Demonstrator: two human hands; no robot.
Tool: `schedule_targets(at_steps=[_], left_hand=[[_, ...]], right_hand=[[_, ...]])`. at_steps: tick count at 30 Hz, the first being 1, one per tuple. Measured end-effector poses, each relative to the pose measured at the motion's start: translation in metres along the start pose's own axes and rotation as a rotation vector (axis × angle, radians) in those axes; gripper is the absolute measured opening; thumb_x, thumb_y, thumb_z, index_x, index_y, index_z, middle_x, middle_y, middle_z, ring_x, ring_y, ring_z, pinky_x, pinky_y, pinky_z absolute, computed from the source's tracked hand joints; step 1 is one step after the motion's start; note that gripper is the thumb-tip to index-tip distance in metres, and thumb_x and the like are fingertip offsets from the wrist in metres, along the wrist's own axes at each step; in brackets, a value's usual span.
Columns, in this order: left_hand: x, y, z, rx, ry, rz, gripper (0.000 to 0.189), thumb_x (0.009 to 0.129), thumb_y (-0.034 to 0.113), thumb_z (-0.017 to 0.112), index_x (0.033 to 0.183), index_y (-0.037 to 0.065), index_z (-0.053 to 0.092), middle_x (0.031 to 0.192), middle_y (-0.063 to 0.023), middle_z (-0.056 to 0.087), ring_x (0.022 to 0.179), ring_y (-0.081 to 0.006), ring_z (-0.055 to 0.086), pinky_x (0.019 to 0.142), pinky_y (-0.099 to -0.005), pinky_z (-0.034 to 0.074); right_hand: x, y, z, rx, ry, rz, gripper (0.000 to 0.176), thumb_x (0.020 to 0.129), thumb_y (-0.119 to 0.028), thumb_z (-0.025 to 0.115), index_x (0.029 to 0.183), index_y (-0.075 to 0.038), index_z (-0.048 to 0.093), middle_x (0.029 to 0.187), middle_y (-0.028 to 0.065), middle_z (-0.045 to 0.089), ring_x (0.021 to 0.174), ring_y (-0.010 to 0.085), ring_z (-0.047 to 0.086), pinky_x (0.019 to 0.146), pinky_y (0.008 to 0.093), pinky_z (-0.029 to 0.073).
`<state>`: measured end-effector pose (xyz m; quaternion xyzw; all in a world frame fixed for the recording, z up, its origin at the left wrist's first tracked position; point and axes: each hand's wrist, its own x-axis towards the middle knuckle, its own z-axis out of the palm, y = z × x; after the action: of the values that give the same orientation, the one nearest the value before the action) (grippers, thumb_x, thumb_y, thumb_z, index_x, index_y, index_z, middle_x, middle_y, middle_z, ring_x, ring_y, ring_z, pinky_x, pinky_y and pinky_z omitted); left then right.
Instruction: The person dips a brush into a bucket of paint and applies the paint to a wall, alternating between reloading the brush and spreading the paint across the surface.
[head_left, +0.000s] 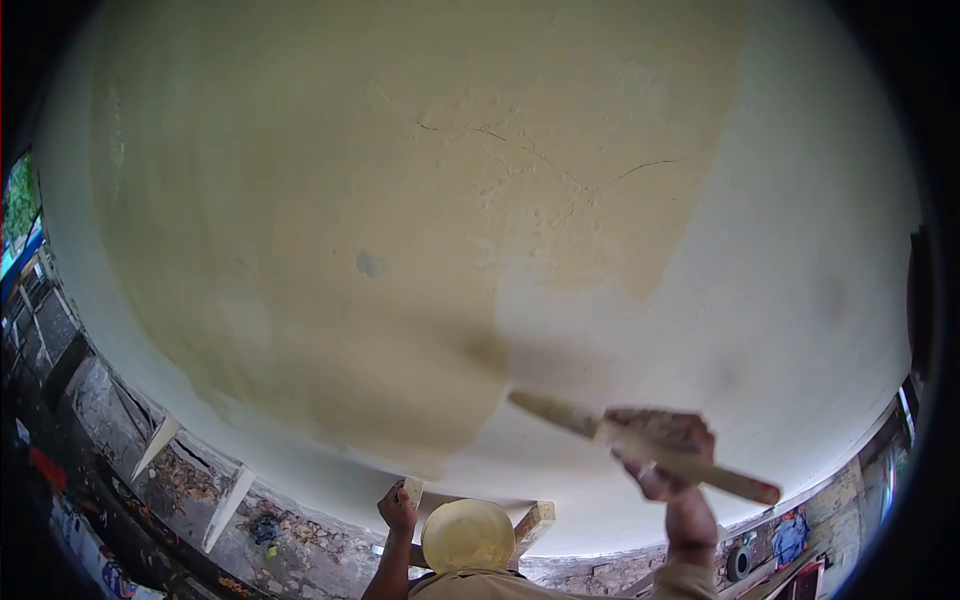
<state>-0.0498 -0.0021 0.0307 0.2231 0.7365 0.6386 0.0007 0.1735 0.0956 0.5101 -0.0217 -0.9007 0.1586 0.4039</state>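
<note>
A: What's in the hands?
B: The right hand is closed round a long, pale tool, blurred, lying aslant, with a reddish end.
A: And where is that tool?
B: In front of the broad pale surface, its far tip near the lower edge of the yellowish coat. I can't tell whether it touches.
A: The other hand?
B: The left hand is lower, fingers curled beside a small pale piece at the surface's bottom edge; whether it's pinching that piece, I can't tell.
A: Any container?
B: Maybe the round, cream-coloured thing low between the arms. It could be a dish or a lid; its streaky face shows, but I can't make out contents.
A: What's just beside it?
B: A wooden block on the right-hand side. Farther right, well apart, a dark tyre near a blue bundle.
</note>
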Motion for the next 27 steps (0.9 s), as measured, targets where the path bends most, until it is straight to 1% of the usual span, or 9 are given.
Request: schedule_targets(at_steps=[3,7,13,16,18,20,21,23,27], left_hand=[[0.001,0.007,-0.003,0.005,-0.009,-0.002,0.046,0.087,0.041,0.041,0.086,0.001,0.064,0.072,-0.0186,0.062,0.068,-0.0362,0.062,0.061,-0.0396,0.048],[0.002,0.007,-0.002,-0.012,0.041,0.088,0.045,0.088,0.04,0.042,0.085,0.001,0.064,0.07,-0.0183,0.062,0.066,-0.0353,0.062,0.06,-0.0391,0.048],[0.001,0.011,-0.004,-0.003,-0.002,0.033,0.045,0.088,0.04,0.042,0.083,0.001,0.063,0.067,-0.0177,0.06,0.063,-0.0344,0.062,0.057,-0.0387,0.047],[0.002,0.014,-0.004,0.0,0.024,0.066,0.044,0.088,0.039,0.042,0.082,0.001,0.063,0.066,-0.0177,0.06,0.062,-0.0349,0.061,0.056,-0.0386,0.047],[0.002,0.006,0.001,0.005,0.079,0.114,0.043,0.088,0.038,0.043,0.082,0.001,0.063,0.065,-0.0178,0.059,0.062,-0.0353,0.061,0.056,-0.0387,0.047],[0.001,0.01,-0.003,0.001,0.03,0.054,0.041,0.087,0.037,0.043,0.082,0.001,0.063,0.066,-0.0181,0.06,0.063,-0.0359,0.061,0.057,-0.0391,0.047],[0.001,0.01,-0.003,-0.003,0.008,0.026,0.041,0.087,0.036,0.044,0.082,0.001,0.063,0.066,-0.0182,0.06,0.064,-0.0362,0.061,0.057,-0.0393,0.047],[0.0,0.013,-0.004,0.003,0.043,0.064,0.04,0.087,0.035,0.044,0.081,0.001,0.062,0.066,-0.0185,0.06,0.064,-0.0365,0.061,0.057,-0.0396,0.047],[0.002,0.011,-0.001,0.024,0.077,0.088,0.04,0.087,0.035,0.043,0.081,0.001,0.062,0.066,-0.0186,0.059,0.064,-0.0367,0.061,0.057,-0.0401,0.047]], right_hand=[[0.059,-0.025,-0.018,-0.747,0.014,-0.308,0.022,0.072,-0.023,0.066,0.089,-0.009,0.07,0.086,0.0026,0.069,0.076,0.0161,0.066,0.065,0.0274,0.05],[0.108,-0.031,-0.007,-0.169,-0.005,-0.052,0.024,0.074,-0.006,0.068,0.095,0.004,0.062,0.093,0.0108,0.064,0.086,0.0175,0.063,0.071,0.0299,0.051],[0.186,-0.051,-0.056,-0.617,0.28,-0.727,0.022,0.074,-0.006,0.068,0.094,0.001,0.063,0.087,0.0111,0.066,0.072,0.0179,0.064,0.062,0.0271,0.052],[0.186,-0.062,-0.066,-0.4,0.325,-0.732,0.02,0.073,0.003,0.066,0.093,0.0,0.064,0.087,0.0093,0.066,0.079,0.0146,0.064,0.065,0.0221,0.051],[0.149,-0.059,-0.061,-0.236,0.199,-0.447,0.023,0.072,0.0,0.066,0.095,-0.003,0.065,0.091,0.0081,0.067,0.083,0.0149,0.064,0.068,0.023,0.052],[0.124,-0.044,-0.04,-0.367,-0.086,-0.605,0.031,0.074,-0.011,0.066,0.105,-0.01,0.063,0.097,0.0033,0.066,0.081,0.0121,0.064,0.067,0.0257,0.051],[0.096,-0.048,-0.022,-0.662,-0.215,-0.455,0.033,0.073,-0.015,0.066,0.106,-0.009,0.061,0.092,0.0028,0.066,0.074,0.0144,0.064,0.063,0.0286,0.051],[0.059,-0.021,-0.001,-0.509,-0.386,-0.361,0.026,0.074,-0.021,0.066,0.096,-0.008,0.06,0.077,0.0058,0.063,0.065,0.0186,0.063,0.056,0.0307,0.051],[0.073,-0.002,-0.004,-0.372,-0.265,-0.259,0.025,0.077,-0.018,0.066,0.097,-0.005,0.06,0.079,0.0084,0.061,0.064,0.0247,0.06,0.055,0.0311,0.05]])
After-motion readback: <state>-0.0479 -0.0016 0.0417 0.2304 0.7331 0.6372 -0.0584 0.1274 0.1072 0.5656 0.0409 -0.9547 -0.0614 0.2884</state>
